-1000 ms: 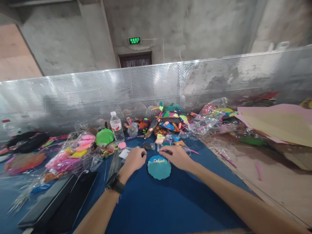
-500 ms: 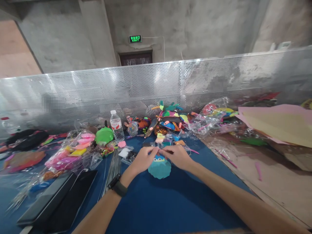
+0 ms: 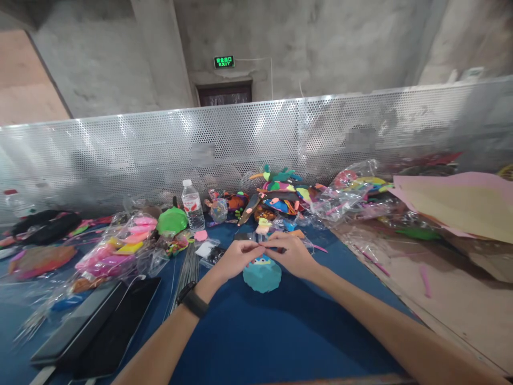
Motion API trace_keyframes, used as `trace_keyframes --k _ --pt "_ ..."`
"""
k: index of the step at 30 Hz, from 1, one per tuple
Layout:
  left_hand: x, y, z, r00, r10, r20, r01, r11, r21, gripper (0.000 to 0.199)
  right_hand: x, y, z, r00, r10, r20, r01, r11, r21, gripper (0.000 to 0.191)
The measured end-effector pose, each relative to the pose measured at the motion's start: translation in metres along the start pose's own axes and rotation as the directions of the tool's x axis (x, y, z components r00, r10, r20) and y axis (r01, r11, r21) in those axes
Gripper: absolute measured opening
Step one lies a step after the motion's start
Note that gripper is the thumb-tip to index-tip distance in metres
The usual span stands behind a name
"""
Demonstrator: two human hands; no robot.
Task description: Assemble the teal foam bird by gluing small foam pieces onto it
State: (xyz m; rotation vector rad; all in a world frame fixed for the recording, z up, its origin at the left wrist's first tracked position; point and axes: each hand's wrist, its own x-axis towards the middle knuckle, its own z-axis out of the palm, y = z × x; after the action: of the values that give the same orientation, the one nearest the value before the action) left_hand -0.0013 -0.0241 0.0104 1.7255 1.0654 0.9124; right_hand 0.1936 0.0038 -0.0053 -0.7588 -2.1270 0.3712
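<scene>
Left hand (image 3: 241, 258) and right hand (image 3: 292, 254) meet at the fingertips, over the far edge of the teal disc (image 3: 262, 278). Grip, both: fingers drawn together; any piece between them cannot be made out. Disc flat on bench (image 3: 240, 342). Bottle (image 3: 193, 208) upright, beyond left hand.

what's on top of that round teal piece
On the teal piece are white eye-like spots against blue. The left hand and right hand cover its far edge, so anything there can't be seen.
</scene>
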Motion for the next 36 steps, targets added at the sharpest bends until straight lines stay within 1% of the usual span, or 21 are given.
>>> trace_keyframes --k 4,7,9,12,15,17,20,22,25,28,33,36 --pt "0.0005 -0.0004 0.0012 0.999 -0.051 -0.009 0.051 0.997 -0.051 0.047 0.0012 -0.004 -0.0025 1.0 0.014 0.012 -0.014 0.998 -0.058 0.027" --pt "0.0009 0.0003 0.003 0.994 -0.104 0.019 0.106 0.987 -0.123 0.052 0.0016 -0.0044 -0.0043 0.999 0.042 -0.019 -0.044 0.991 -0.124 0.036" --pt "0.0008 0.0009 0.0039 0.992 -0.117 0.044 0.123 0.978 -0.167 0.053 0.0017 -0.0037 -0.0047 0.999 0.038 -0.036 -0.042 0.992 -0.117 0.036" --pt "0.0005 0.0007 0.0042 0.992 -0.109 0.061 0.121 0.966 -0.227 0.051 0.0017 -0.0039 -0.0042 0.999 0.012 -0.048 -0.014 0.999 -0.041 0.026" --pt "0.0005 -0.0015 0.0034 0.994 -0.089 0.065 0.104 0.96 -0.261 0.047 0.0018 -0.0058 -0.0029 0.999 -0.024 -0.047 0.025 1.0 0.014 0.024" --pt "0.0007 -0.0029 0.0027 0.996 -0.073 0.054 0.085 0.96 -0.266 0.044 0.0015 -0.0066 -0.0021 0.999 -0.039 -0.023 0.039 0.999 0.013 0.025" --pt "0.0011 -0.0032 0.0019 0.998 -0.067 0.006 0.067 0.972 -0.226 0.043 0.0006 -0.0049 -0.0007 1.0 -0.031 -0.007 0.031 0.999 -0.01 0.027" --pt "0.001 -0.0023 0.0021 0.998 -0.067 -0.023 0.061 0.981 -0.183 0.042 -0.0002 -0.0023 0.0005 1.0 -0.025 -0.019 0.025 1.0 -0.009 0.028" --pt "0.0005 -0.0006 0.0033 0.997 -0.067 -0.029 0.061 0.986 -0.154 0.042 -0.0011 0.0011 0.0023 0.998 -0.035 -0.047 0.035 0.999 0.005 0.027" --pt "0.0 0.0011 0.0043 0.998 -0.061 -0.027 0.055 0.981 -0.188 0.042 -0.001 0.0006 0.0025 0.996 -0.055 -0.064 0.056 0.998 0.017 0.023" --pt "0.0 0.0032 0.0042 0.996 -0.084 -0.012 0.076 0.952 -0.297 0.046 0.0005 -0.0049 -0.0008 0.998 -0.051 -0.043 0.051 0.999 0.001 0.022" --pt "0.0007 0.0019 0.0037 0.996 -0.09 0.003 0.086 0.95 -0.301 0.044 0.0007 -0.0056 -0.0019 0.998 -0.048 -0.039 0.048 0.999 -0.002 0.022"
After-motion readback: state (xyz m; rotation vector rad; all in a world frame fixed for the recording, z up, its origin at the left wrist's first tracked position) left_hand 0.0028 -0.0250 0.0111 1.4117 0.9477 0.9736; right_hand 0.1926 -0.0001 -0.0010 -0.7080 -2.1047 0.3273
